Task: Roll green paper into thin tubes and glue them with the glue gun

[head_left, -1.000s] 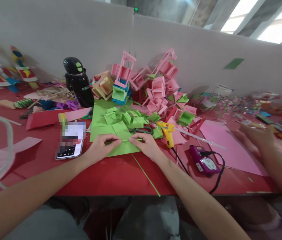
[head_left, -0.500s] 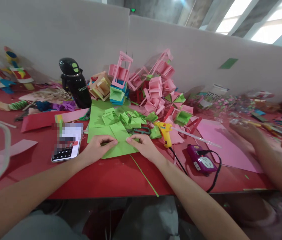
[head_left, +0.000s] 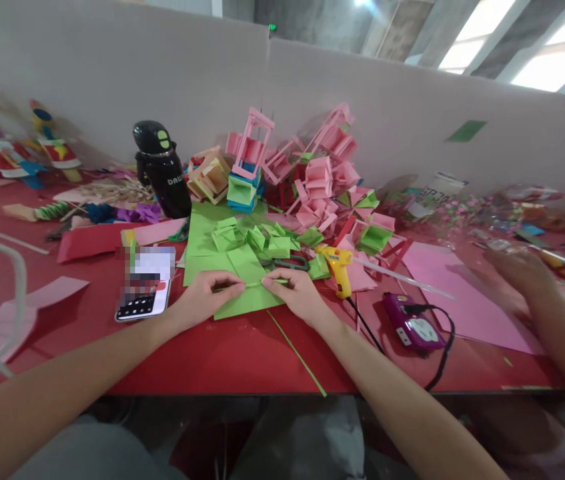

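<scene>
My left hand [head_left: 205, 298] and my right hand [head_left: 297, 293] both pinch a thin green paper strip [head_left: 253, 284] held between them, just above a green paper sheet [head_left: 242, 280] on the red table [head_left: 222, 347]. The fingertips of the two hands point toward each other with a small gap between them. Behind the sheet lies a heap of folded green paper pieces [head_left: 257, 237]. A long thin green sliver [head_left: 297, 352] runs from under my right wrist to the table's front edge.
A phone [head_left: 145, 283] lies left of my left hand. A yellow glue gun [head_left: 336, 263], a purple power strip [head_left: 412, 327], scissors [head_left: 285, 262], a black bottle [head_left: 161, 168] and a pile of pink paper shapes [head_left: 315, 173] surround the sheet. Another person's hand [head_left: 522, 273] rests on pink paper [head_left: 442, 280] at the right.
My hands stay pinched on the green strip with hardly any shift. The view has swung slightly. The other person's hand at the right has moved a little.
</scene>
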A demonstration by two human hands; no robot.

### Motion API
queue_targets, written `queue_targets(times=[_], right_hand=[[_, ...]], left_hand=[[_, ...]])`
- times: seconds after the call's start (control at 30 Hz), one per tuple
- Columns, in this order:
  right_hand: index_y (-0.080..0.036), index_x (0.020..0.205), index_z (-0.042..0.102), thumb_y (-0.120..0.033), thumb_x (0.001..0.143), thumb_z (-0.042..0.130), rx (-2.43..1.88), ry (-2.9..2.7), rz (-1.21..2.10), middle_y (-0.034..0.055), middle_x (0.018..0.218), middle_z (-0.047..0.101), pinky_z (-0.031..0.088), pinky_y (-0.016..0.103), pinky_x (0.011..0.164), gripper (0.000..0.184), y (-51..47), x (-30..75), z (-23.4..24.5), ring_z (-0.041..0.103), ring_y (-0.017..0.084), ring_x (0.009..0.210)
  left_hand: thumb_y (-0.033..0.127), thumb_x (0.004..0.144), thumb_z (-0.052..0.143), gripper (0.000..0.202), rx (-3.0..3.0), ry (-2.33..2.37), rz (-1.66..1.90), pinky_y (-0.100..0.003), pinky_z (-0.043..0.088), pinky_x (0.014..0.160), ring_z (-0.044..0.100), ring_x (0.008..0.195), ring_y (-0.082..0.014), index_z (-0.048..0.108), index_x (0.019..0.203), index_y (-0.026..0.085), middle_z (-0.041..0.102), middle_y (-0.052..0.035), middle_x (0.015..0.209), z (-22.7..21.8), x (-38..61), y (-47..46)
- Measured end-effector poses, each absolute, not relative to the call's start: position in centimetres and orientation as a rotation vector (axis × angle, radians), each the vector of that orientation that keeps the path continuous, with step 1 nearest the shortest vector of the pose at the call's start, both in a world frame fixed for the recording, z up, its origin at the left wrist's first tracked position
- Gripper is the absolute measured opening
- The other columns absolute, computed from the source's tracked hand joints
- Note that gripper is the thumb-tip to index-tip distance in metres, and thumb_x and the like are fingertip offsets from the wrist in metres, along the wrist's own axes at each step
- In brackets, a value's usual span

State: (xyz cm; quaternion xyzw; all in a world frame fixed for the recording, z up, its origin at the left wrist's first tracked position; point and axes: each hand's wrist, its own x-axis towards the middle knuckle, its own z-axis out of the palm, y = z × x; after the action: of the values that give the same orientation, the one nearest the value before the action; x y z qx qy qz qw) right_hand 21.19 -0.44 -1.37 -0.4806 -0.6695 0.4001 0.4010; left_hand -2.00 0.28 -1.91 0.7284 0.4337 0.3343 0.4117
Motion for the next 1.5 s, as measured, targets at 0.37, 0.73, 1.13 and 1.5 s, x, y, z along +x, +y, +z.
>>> queue_targets(times=[0.37, 0.73, 1.13, 1.5], right_hand=[[-0.021, 0.090, 0.077, -0.044, 0.080, 0.072, -1.238, -1.698, 0.983, 0.0032, 0.087, 0.075, 0.045, 0.029, 0.069, 0.026, -0.7, 21.0, -1.0, 0.061, 0.017, 0.074], [-0.019, 0.084, 0.075, -0.043, 0.083, 0.069, -1.218, -1.732, 1.010, 0.0030, 0.087, 0.075, 0.047, 0.030, 0.080, 0.025, -0.6, 21.1, -1.0, 0.066, 0.019, 0.083], [-0.016, 0.086, 0.074, -0.053, 0.084, 0.066, -1.316, -1.754, 1.077, -0.0028, 0.060, 0.051, 0.023, 0.026, 0.050, 0.038, -0.7, 21.7, -0.5, 0.031, 0.009, 0.053], [-0.017, 0.090, 0.075, -0.052, 0.081, 0.070, -1.215, -1.600, 1.242, 0.0013, 0.077, 0.066, 0.041, 0.028, 0.066, 0.036, -0.4, 22.4, -0.8, 0.051, 0.013, 0.068]], left_hand=[[0.047, 0.088, 0.063, 0.031, 1.811, 1.096, 0.850, -0.028, 0.052, 0.069, 0.066, 0.075, -0.0184, 0.074, 0.085, 0.018, 0.074, -0.0034, 0.080, -1.4, -1.7, 0.1], [0.047, 0.090, 0.062, 0.034, 1.851, 1.090, 0.863, -0.026, 0.048, 0.070, 0.063, 0.076, -0.0173, 0.074, 0.085, 0.016, 0.073, -0.0029, 0.081, -1.5, -1.7, 0.2], [0.047, 0.089, 0.064, 0.034, 1.853, 1.119, 0.822, -0.026, 0.047, 0.069, 0.065, 0.078, -0.0182, 0.076, 0.085, 0.016, 0.076, -0.0039, 0.084, -2.0, -1.6, 0.4], [0.044, 0.088, 0.064, 0.030, 1.849, 1.106, 0.840, -0.027, 0.049, 0.073, 0.067, 0.082, -0.0193, 0.076, 0.083, 0.016, 0.077, -0.0033, 0.086, -2.1, -1.5, 0.6]])
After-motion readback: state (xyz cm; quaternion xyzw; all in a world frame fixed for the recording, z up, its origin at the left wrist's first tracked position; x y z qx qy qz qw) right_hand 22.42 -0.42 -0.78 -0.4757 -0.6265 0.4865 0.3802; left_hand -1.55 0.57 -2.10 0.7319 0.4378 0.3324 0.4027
